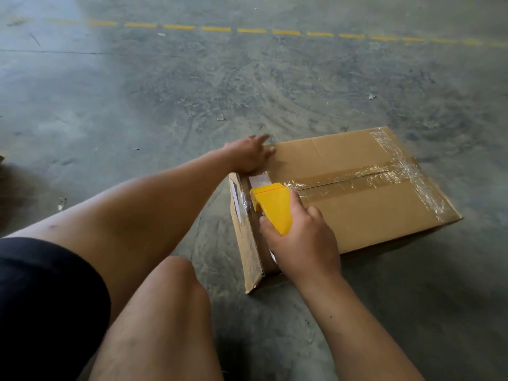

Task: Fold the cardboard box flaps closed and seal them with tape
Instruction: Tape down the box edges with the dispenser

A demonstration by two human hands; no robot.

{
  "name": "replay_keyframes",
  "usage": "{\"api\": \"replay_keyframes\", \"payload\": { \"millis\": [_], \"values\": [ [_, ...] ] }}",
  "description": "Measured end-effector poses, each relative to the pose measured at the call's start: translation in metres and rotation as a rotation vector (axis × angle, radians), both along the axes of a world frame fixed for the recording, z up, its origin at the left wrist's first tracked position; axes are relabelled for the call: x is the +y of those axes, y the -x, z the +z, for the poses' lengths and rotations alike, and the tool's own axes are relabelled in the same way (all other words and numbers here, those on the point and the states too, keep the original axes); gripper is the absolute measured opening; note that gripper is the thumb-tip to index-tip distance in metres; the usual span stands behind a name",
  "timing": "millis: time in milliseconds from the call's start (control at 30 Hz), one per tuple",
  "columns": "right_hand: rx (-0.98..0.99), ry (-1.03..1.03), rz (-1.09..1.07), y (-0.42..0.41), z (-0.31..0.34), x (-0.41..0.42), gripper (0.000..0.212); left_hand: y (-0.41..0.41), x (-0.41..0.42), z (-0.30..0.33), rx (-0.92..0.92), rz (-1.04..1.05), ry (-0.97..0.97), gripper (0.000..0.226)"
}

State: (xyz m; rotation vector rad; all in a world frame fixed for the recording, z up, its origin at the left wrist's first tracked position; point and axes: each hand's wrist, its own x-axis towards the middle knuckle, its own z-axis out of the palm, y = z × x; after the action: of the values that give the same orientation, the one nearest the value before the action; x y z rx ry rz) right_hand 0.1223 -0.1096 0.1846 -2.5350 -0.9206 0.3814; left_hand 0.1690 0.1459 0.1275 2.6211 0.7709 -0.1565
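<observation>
Cardboard box (357, 204) on concrete floor (165, 105), flaps shut | R hand (302, 237) grips yellow tape dispenser (272, 207) at near edge of box top | L hand (248, 156) flat, pressing box corner beyond it | step: taping near edge seam | next: prob. press tape down, cut

You are in a warehouse or factory bay: bare, scuffed concrete floor (165, 100) with tyre marks, a dashed yellow line (247, 31) painted across it, and a taped box (357, 193) on the floor.
</observation>
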Motion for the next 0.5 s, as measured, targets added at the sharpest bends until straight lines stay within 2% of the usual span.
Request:
{"api": "replay_keyframes", "payload": {
  "millis": [33,100,500],
  "values": [
    [-0.002,0.003,0.004,0.0,0.0,0.0,0.084,0.003,-0.006,-0.007,0.058,-0.034,-0.056,0.068],
    [-0.003,0.007,0.014,0.001,0.0,-0.004,0.085,0.007,-0.011,-0.015,0.06,-0.054,-0.144,0.068],
    [-0.015,0.017,-0.081,0.036,-0.015,-0.071,0.087,0.002,-0.012,-0.022,0.015,-0.058,-0.199,0.069]
  ]
}}
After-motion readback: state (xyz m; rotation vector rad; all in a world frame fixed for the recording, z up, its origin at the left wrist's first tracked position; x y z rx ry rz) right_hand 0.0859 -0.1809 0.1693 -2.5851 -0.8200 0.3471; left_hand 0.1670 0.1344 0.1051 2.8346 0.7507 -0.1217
